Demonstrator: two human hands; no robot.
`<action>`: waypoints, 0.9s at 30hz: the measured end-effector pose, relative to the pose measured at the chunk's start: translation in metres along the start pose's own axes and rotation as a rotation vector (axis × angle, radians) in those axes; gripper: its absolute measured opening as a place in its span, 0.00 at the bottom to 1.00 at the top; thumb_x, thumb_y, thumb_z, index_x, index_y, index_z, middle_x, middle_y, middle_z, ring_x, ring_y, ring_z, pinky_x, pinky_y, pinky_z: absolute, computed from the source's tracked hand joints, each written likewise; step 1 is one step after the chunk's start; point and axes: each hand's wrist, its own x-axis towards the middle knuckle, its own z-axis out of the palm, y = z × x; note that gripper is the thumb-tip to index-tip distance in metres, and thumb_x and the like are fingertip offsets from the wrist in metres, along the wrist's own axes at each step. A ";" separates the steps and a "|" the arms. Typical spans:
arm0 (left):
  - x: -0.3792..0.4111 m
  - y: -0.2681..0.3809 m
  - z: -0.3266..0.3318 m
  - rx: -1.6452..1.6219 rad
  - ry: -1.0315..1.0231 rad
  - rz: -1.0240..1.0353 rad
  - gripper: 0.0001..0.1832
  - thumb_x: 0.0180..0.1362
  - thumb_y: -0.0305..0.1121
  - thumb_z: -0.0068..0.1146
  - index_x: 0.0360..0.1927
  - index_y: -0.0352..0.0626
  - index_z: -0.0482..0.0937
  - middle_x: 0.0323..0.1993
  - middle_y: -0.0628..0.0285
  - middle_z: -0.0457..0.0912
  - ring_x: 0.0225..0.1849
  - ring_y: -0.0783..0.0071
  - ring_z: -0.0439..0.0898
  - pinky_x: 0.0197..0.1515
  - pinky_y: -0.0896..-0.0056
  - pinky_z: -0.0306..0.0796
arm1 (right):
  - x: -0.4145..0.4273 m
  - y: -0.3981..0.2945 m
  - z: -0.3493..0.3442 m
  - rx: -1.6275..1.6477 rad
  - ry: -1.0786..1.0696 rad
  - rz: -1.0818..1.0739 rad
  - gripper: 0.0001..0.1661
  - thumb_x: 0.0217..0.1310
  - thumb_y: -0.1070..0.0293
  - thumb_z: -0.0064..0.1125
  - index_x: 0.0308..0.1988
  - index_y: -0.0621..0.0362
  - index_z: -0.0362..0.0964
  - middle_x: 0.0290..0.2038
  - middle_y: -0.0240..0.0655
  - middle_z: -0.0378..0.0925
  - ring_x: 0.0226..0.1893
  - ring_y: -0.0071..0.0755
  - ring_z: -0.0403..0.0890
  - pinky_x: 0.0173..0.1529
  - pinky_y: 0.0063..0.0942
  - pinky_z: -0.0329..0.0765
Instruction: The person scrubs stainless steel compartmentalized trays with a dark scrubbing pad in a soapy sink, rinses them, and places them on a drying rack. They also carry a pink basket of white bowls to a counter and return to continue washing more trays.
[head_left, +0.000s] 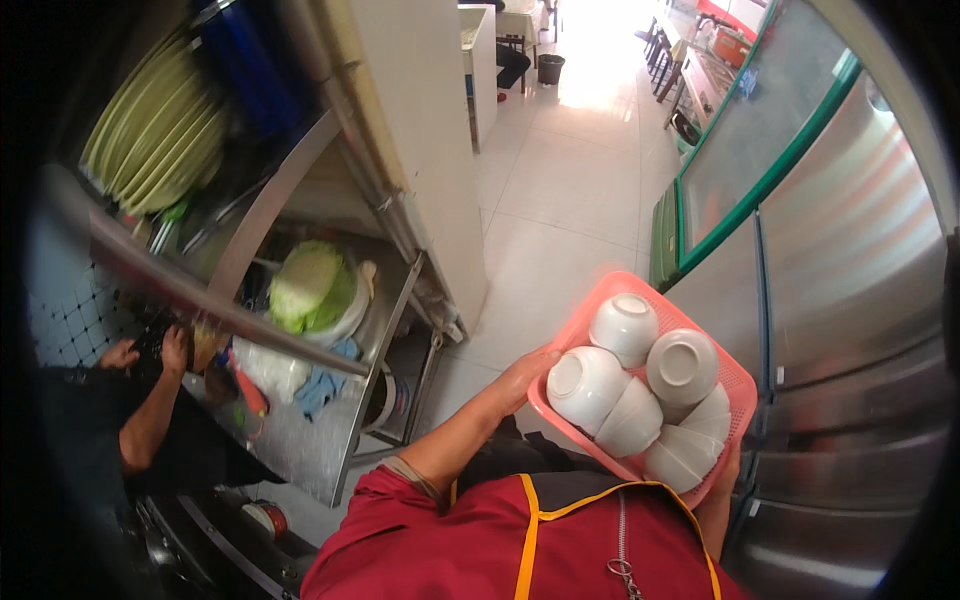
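A pink perforated plastic basket (739, 375) is held in front of my body, tilted in the view. Several white bowls (630, 319) lie in it, some upside down and some nested on their sides. My left hand (531, 379) grips the basket's left rim, its fingers partly hidden behind the wall. On the other side my right hand (726, 476) holds the basket's lower right edge; most of that hand is hidden by the basket.
Stainless steel refrigerator doors (847, 337) rise close on my right, beside a green-framed glass door (780, 180). At left, a co-worker's hands (175, 349) are near a steel table (315, 450) bearing cabbage (307, 285) and a carrot (251, 390). Tiled floor (570, 180) stretches ahead past a wall edge (420, 150).
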 end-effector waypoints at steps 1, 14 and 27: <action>0.019 0.010 -0.001 -0.006 -0.048 0.017 0.27 0.63 0.42 0.44 0.60 0.34 0.62 0.56 0.56 0.70 0.54 0.70 0.71 0.58 0.69 0.63 | 0.011 -0.005 0.009 -0.013 0.036 -0.014 0.36 0.66 0.44 0.32 0.61 0.61 0.54 0.57 0.44 0.65 0.54 0.46 0.69 0.59 0.40 0.65; 0.300 0.122 -0.054 0.476 -0.112 0.116 0.25 0.63 0.39 0.42 0.60 0.33 0.63 0.57 0.54 0.68 0.58 0.69 0.67 0.60 0.70 0.61 | 0.292 -0.026 0.016 -0.028 0.263 -0.047 0.30 0.66 0.50 0.37 0.57 0.62 0.60 0.53 0.41 0.69 0.52 0.40 0.71 0.58 0.35 0.67; 0.557 0.249 -0.094 -0.118 0.122 0.143 0.29 0.61 0.38 0.39 0.62 0.32 0.56 0.59 0.48 0.65 0.60 0.57 0.65 0.62 0.61 0.58 | 0.634 -0.131 0.106 -0.045 0.011 0.191 0.30 0.64 0.51 0.40 0.56 0.62 0.62 0.51 0.40 0.72 0.49 0.36 0.73 0.54 0.33 0.70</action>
